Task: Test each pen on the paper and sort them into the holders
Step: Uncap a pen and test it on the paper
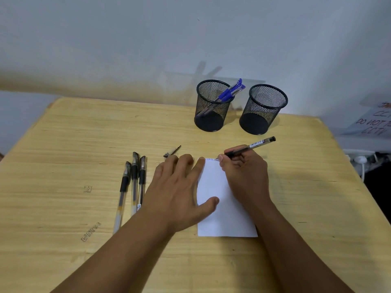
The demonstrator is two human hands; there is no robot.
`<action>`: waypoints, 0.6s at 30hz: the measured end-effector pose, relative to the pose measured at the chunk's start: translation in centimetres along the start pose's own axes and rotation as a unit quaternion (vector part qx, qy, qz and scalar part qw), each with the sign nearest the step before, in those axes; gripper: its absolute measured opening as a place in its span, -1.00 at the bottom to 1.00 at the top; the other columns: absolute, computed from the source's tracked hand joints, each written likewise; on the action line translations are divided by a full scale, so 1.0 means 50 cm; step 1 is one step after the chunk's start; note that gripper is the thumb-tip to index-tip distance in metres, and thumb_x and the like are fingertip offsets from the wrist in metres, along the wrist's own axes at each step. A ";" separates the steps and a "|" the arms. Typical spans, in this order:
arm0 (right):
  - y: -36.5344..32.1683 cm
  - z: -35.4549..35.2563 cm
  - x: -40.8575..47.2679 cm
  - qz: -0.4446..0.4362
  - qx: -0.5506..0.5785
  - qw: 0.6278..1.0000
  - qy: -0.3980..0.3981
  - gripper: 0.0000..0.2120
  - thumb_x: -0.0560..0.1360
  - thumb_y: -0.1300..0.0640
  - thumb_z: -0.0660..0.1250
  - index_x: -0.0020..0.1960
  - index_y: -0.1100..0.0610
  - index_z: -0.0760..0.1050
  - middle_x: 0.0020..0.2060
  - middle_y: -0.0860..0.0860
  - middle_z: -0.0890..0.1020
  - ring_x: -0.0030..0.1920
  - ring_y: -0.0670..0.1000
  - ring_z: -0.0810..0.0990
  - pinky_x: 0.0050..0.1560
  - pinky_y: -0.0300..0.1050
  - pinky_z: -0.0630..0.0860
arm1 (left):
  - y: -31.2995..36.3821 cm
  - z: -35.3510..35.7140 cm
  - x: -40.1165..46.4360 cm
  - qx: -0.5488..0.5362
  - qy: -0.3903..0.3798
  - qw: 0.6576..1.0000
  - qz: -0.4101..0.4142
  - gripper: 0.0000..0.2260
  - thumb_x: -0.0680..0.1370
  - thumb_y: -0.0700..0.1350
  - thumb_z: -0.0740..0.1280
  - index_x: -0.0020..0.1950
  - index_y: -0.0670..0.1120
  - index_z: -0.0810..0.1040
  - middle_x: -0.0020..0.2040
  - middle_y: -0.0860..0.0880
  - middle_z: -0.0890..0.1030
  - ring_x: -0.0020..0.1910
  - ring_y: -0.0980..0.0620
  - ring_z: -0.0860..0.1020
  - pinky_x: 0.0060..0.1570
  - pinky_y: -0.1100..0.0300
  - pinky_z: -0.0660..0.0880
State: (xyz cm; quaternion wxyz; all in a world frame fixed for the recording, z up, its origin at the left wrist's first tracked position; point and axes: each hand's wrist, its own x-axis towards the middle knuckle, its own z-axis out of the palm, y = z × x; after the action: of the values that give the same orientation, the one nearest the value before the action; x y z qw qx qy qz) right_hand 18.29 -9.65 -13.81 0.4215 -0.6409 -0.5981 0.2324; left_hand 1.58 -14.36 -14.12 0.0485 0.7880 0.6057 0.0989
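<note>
My right hand grips a black pen, its tip touching the top edge of a white paper beside small blue marks. My left hand lies flat with fingers spread, pressing the paper's left side. A loose pen cap lies just beyond my left fingers. Three capped black pens lie side by side left of my left hand. Two black mesh holders stand at the back: the left holder contains blue pens, the right holder looks empty.
The wooden table meets a pale wall behind the holders. Off its right edge sits a handwritten paper sign and a white power strip with plugs.
</note>
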 end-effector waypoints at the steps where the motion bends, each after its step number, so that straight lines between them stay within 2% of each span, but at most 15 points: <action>1: 0.000 0.001 0.000 -0.001 -0.001 1.000 -0.001 -0.93 0.48 0.11 0.45 -0.14 -0.01 0.57 -0.35 -0.27 0.60 -0.23 -0.24 0.64 -0.11 -0.37 0.52 | -0.001 0.001 0.000 -0.001 0.001 1.000 -0.001 -0.22 0.42 0.42 0.04 0.55 0.05 0.08 0.37 0.03 0.22 0.37 -0.06 0.10 0.34 0.00 0.11; 8: -0.003 0.002 -0.001 -0.011 -0.024 1.000 -0.003 -0.96 0.49 0.10 0.43 -0.13 0.02 0.59 -0.37 -0.29 0.56 -0.27 -0.32 0.60 -0.16 -0.46 0.46 | -0.002 0.003 0.000 -0.009 0.008 1.000 0.000 -0.21 0.41 0.43 0.03 0.55 0.04 0.10 0.36 0.03 0.24 0.36 -0.06 0.12 0.34 0.00 0.11; 10: -0.002 0.002 -0.002 -0.011 -0.016 1.000 0.000 -0.97 0.49 0.12 0.43 -0.11 0.03 0.59 -0.36 -0.27 0.58 -0.27 -0.27 0.62 -0.17 -0.47 0.48 | -0.002 0.002 -0.001 -0.013 0.012 1.000 0.000 -0.21 0.41 0.43 0.03 0.54 0.04 0.12 0.36 0.02 0.26 0.36 -0.05 0.13 0.34 0.00 0.12; 13: -0.001 0.004 -0.003 -0.018 -0.020 1.000 -0.004 -0.97 0.49 0.14 0.43 -0.11 0.06 0.59 -0.33 -0.17 0.62 -0.27 -0.18 0.65 -0.15 -0.37 0.54 | -0.003 0.002 -0.001 -0.014 0.011 1.000 -0.001 -0.21 0.41 0.43 0.03 0.55 0.05 0.11 0.37 0.02 0.25 0.37 -0.06 0.12 0.35 -0.01 0.12; 17: 0.001 0.002 -0.004 -0.021 -0.021 1.000 0.003 -0.97 0.49 0.16 0.43 -0.08 0.10 0.60 -0.32 -0.15 0.62 -0.27 -0.20 0.63 -0.19 -0.43 0.49 | -0.002 0.002 -0.001 -0.019 0.017 1.000 -0.001 -0.21 0.40 0.43 0.06 0.53 0.04 0.16 0.35 0.03 0.28 0.35 -0.05 0.16 0.34 -0.01 0.15; 18: 0.002 0.001 -0.004 -0.014 -0.004 1.000 0.005 -0.97 0.49 0.17 0.43 -0.08 0.10 0.59 -0.30 -0.12 0.65 -0.25 -0.16 0.64 -0.16 -0.36 0.52 | -0.003 0.002 -0.001 -0.018 0.018 1.000 0.000 -0.21 0.40 0.43 0.07 0.53 0.05 0.16 0.35 0.03 0.27 0.35 -0.05 0.16 0.34 0.00 0.15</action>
State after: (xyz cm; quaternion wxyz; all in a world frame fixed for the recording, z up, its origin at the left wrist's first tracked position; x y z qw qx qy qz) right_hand 18.27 -9.84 -13.95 0.4254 -0.6353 -0.6056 0.2208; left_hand 1.47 -14.35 -14.26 0.0515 0.7850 0.6049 0.1237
